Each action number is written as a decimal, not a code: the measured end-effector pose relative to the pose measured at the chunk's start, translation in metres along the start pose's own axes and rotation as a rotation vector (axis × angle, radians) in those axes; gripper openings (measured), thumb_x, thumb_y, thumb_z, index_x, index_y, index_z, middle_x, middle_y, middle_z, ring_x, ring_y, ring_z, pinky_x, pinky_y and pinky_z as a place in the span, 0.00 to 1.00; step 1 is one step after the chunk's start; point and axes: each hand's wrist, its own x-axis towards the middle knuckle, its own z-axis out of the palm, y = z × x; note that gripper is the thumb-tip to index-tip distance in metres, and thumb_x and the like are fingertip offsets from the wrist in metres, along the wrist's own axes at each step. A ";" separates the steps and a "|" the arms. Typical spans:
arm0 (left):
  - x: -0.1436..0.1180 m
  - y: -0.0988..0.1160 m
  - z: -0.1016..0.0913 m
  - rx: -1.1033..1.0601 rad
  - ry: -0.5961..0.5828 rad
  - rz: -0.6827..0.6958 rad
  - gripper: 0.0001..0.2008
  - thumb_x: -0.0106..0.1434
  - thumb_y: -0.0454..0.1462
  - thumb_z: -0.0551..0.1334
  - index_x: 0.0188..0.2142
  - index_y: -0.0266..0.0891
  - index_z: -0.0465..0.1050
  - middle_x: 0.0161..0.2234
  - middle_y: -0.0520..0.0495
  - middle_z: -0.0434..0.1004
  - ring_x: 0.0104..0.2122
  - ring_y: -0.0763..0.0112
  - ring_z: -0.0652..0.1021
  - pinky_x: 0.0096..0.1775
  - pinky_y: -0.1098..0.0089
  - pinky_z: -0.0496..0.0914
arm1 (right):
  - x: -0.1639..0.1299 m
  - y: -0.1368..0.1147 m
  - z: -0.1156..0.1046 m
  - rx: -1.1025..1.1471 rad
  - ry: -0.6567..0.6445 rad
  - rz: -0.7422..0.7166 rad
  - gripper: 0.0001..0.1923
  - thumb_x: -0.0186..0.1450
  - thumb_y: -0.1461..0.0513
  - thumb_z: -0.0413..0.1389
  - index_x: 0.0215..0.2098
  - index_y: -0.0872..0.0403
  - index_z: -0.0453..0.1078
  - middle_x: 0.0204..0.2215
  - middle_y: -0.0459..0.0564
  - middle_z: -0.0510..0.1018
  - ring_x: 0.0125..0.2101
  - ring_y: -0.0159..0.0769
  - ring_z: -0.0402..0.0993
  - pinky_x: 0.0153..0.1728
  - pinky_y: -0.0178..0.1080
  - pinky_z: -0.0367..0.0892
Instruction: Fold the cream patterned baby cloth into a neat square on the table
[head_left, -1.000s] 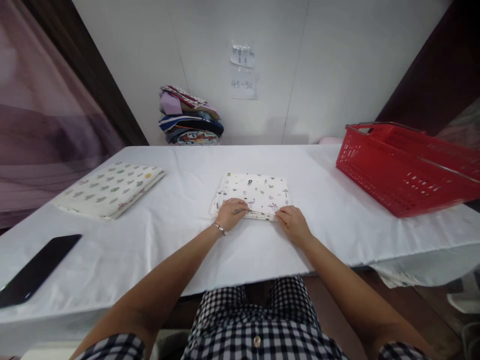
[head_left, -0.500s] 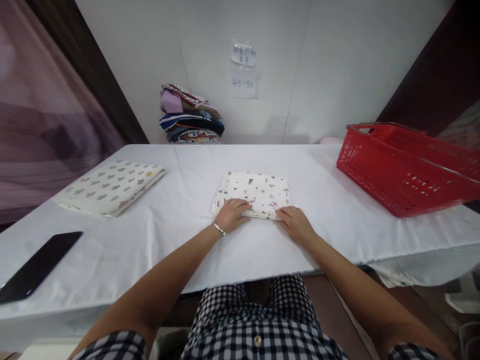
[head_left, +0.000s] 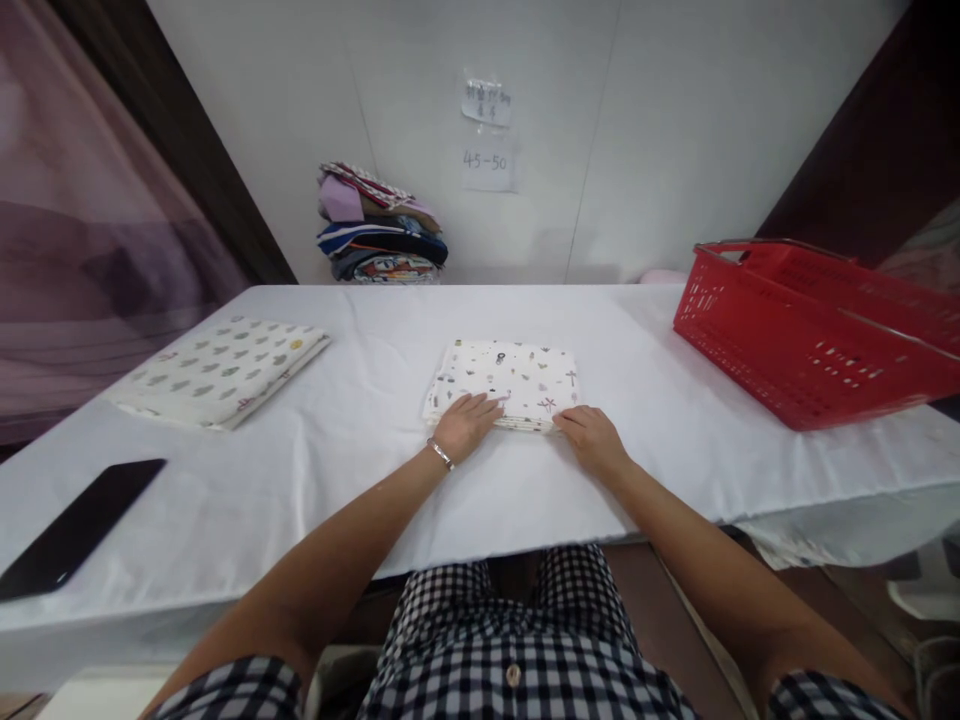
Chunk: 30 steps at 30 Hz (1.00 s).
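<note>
A folded white cloth with small printed figures (head_left: 510, 380) lies in the middle of the white-covered table (head_left: 360, 470). My left hand (head_left: 463, 424) rests flat on its near left corner, fingers spread. At the near right corner, my right hand (head_left: 592, 440) has its fingers curled against the cloth's edge. I cannot tell whether the right fingers pinch the edge or only press against it.
A second folded cloth with a leaf print (head_left: 217, 370) lies at the left. A black phone (head_left: 75, 525) sits near the front left edge. A red plastic basket (head_left: 817, 330) stands at the right. A stack of folded fabrics (head_left: 379, 235) sits against the back wall.
My left hand has flattened from a curled grip onto the cloth's corner. The right hand has barely moved. The view has shifted slightly.
</note>
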 end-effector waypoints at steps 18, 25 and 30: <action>-0.042 -0.055 -0.020 0.024 -0.005 -0.106 0.16 0.66 0.37 0.48 0.50 0.42 0.67 0.53 0.49 0.67 0.56 0.66 0.64 0.58 0.57 0.53 | -0.009 0.004 0.010 0.084 0.032 -0.027 0.15 0.66 0.65 0.44 0.46 0.53 0.70 0.41 0.53 0.74 0.41 0.38 0.67 0.39 0.41 0.63; -0.047 -0.050 -0.025 -0.293 0.188 -0.381 0.16 0.62 0.44 0.54 0.44 0.41 0.72 0.48 0.47 0.72 0.52 0.64 0.68 0.54 0.61 0.61 | -0.004 -0.003 -0.003 0.130 -0.033 0.046 0.17 0.65 0.62 0.44 0.49 0.52 0.68 0.44 0.53 0.73 0.43 0.41 0.67 0.43 0.44 0.63; -0.022 -0.054 -0.037 -0.399 0.262 -0.837 0.12 0.60 0.43 0.54 0.35 0.41 0.74 0.38 0.49 0.76 0.38 0.69 0.75 0.41 0.70 0.69 | 0.027 -0.022 -0.011 0.127 -0.042 0.060 0.19 0.66 0.58 0.44 0.51 0.53 0.66 0.52 0.54 0.67 0.53 0.43 0.60 0.52 0.47 0.56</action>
